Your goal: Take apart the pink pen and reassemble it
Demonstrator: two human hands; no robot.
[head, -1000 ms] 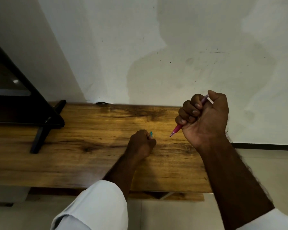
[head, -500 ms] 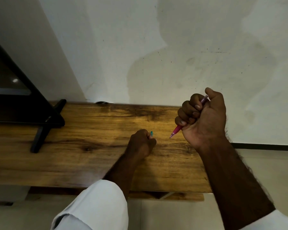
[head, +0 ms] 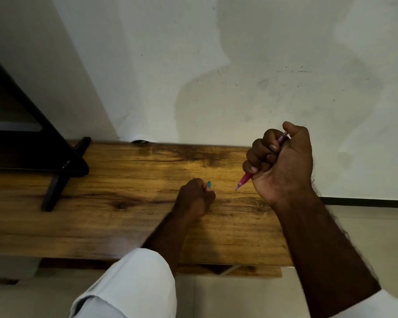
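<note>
Pink pen gripped in raised right hand | tip down-left

Pink pen slants tip down-left in the right hand above the desk's right end; the left hand pinches a small teal piece

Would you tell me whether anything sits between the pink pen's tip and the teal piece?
Nothing visible: only table shows between the pen, in the right hand, and the teal piece, in the left hand.
</note>
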